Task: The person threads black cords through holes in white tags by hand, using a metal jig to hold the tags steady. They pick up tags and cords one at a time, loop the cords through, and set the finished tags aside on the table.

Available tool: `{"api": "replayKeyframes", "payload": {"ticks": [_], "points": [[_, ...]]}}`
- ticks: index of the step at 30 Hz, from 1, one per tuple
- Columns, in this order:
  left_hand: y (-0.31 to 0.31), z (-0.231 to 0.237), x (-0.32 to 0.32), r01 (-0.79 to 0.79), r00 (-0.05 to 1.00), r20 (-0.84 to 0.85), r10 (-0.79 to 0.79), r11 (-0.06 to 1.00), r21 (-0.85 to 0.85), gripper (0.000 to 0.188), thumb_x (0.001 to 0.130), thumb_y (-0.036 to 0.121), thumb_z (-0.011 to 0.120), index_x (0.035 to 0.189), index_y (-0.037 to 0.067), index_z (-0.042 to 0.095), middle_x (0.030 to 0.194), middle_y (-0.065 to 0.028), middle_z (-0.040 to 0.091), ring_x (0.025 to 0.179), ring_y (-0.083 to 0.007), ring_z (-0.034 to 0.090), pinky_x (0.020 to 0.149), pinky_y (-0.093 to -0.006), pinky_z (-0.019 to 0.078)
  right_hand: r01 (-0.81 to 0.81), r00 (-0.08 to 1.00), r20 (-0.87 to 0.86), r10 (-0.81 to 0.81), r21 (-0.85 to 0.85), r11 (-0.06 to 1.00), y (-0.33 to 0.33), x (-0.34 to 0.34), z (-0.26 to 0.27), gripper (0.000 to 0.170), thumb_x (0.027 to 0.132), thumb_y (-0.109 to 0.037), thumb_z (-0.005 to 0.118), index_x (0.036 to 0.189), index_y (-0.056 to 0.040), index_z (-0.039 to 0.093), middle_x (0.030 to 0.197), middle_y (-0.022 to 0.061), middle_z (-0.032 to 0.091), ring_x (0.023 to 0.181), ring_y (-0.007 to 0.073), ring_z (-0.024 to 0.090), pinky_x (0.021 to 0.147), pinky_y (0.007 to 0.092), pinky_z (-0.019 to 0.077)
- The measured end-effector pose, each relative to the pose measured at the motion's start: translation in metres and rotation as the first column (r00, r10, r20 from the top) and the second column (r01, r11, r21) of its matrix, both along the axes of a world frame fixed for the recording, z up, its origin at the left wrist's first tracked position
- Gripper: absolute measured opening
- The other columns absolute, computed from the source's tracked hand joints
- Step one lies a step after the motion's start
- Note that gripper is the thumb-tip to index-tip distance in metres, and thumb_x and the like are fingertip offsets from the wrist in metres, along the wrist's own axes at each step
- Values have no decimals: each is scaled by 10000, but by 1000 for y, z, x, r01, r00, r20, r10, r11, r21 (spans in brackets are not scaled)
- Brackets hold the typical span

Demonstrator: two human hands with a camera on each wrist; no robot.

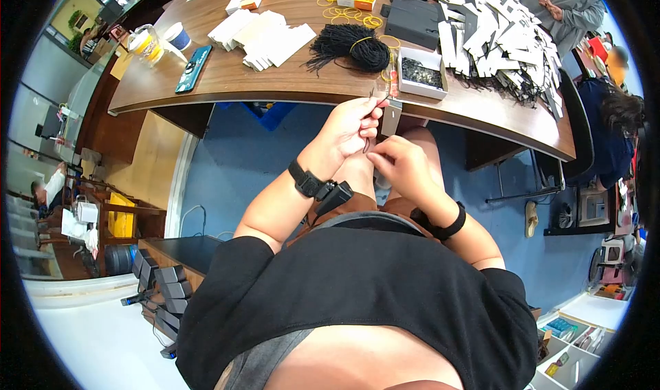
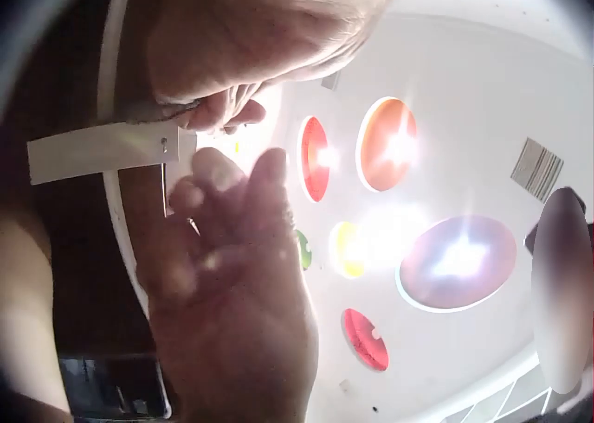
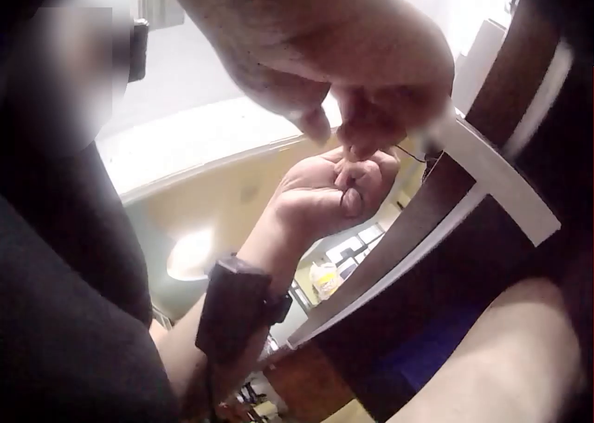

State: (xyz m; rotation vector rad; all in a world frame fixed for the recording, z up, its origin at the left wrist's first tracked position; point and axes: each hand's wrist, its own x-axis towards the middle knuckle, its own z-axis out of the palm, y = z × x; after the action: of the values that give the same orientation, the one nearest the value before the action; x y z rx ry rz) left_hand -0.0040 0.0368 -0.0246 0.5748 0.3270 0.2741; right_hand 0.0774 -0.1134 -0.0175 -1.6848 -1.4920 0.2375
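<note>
In the head view my left hand point(image 1: 350, 130) is raised before the table edge, its thumb and fingers pinching a thin black cord. Close below it, my right hand point(image 1: 407, 166) has thumb and forefinger brought together at a dark loop of that cord. A long pale tag point(image 1: 390, 118) hangs just beyond the left fingers. Seen from the left wrist, the tag point(image 2: 102, 152) has a small hole near one end, close to the fingers. From the right wrist view, the cord point(image 3: 408, 152) runs between the fingers and the tag point(image 3: 506, 184).
On the wooden table point(image 1: 275, 77) lie a bundle of black cords point(image 1: 354, 50), an open box of small black pieces point(image 1: 421, 74), stacked white tags point(image 1: 265, 36) and a large heap of tags point(image 1: 498, 39). A phone point(image 1: 194, 68) and cups stand left. Another person's hands point(image 1: 548, 5) show far right.
</note>
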Motion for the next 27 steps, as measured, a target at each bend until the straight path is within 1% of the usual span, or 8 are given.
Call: {"api": "replayKeyframes", "payload": {"ticks": [2, 4, 5, 9, 15, 18, 23, 27], "points": [[-14, 7, -4, -55, 997, -46, 66, 978, 203, 205, 947, 146, 470, 962, -23, 586, 693, 18, 503, 492, -20, 347, 432, -160, 289, 115, 934, -338, -118, -29, 993, -1, 10, 0, 129, 811, -123, 657, 841, 3, 657, 807, 97, 646, 707, 154, 609, 661, 279, 479], [-25, 12, -8, -36, 997, -51, 54, 953, 300, 193, 944, 147, 483, 956, -17, 585, 672, 15, 503, 495, -18, 352, 432, -160, 293, 170, 627, -778, -30, 99, 980, 9, 15, 8, 158, 851, -120, 631, 874, 35, 651, 848, 49, 650, 747, 106, 591, 681, 234, 466], [-32, 19, -10, -46, 997, -46, 66, 935, 353, 189, 945, 140, 480, 926, -10, 593, 670, 5, 519, 494, -24, 366, 439, -161, 303, 140, 543, -835, -88, -13, 990, 8, 16, 21, 170, 879, -126, 604, 924, 30, 656, 847, 10, 638, 695, 57, 541, 623, 181, 423], [-37, 19, -13, 0, 997, -64, 42, 836, 549, 213, 940, 183, 499, 951, 0, 609, 693, 2, 557, 541, -29, 415, 469, -161, 321, -6, 532, -846, 39, 42, 999, 8, 24, 13, 160, 880, -139, 602, 941, -8, 671, 731, -36, 590, 588, 8, 395, 513, 165, 308], [-31, 28, -18, 163, 978, -207, -5, 633, 756, 220, 926, 190, 525, 888, 6, 640, 655, 25, 544, 562, -23, 429, 490, -174, 332, 80, 370, -929, -29, 1, 997, 8, 34, 6, 220, 894, -202, 587, 923, -1, 670, 715, -23, 588, 556, 27, 406, 500, 173, 305], [-36, 26, -19, 114, 983, -178, 50, 593, 797, 220, 924, 184, 526, 874, 6, 644, 642, 47, 520, 565, -16, 415, 503, -172, 329, -29, 395, -917, -45, -61, 998, 5, 43, 1, 266, 895, -247, 584, 915, 5, 669, 720, -10, 594, 549, 37, 417, 492, 168, 297], [-40, 19, -12, -98, 981, -27, 191, 610, 786, 208, 930, 165, 514, 884, 7, 642, 645, 59, 498, 566, -17, 398, 512, -169, 318, -174, 210, -966, -152, -190, 966, -2, 28, 1, 611, 938, -558, 299, 1021, -67, 653, 872, -10, 627, 753, 84, 483, 695, 238, 352], [-46, 17, -13, -45, 986, -52, 160, 549, 835, 207, 933, 157, 506, 900, 2, 638, 683, 48, 500, 612, -22, 402, 537, -170, 320, -255, 91, -985, 147, 120, 959, 8, 32, -14, 451, 964, -413, 378, 1166, -61, 577, 1083, 42, 595, 898, 112, 519, 788, 273, 379]]}}
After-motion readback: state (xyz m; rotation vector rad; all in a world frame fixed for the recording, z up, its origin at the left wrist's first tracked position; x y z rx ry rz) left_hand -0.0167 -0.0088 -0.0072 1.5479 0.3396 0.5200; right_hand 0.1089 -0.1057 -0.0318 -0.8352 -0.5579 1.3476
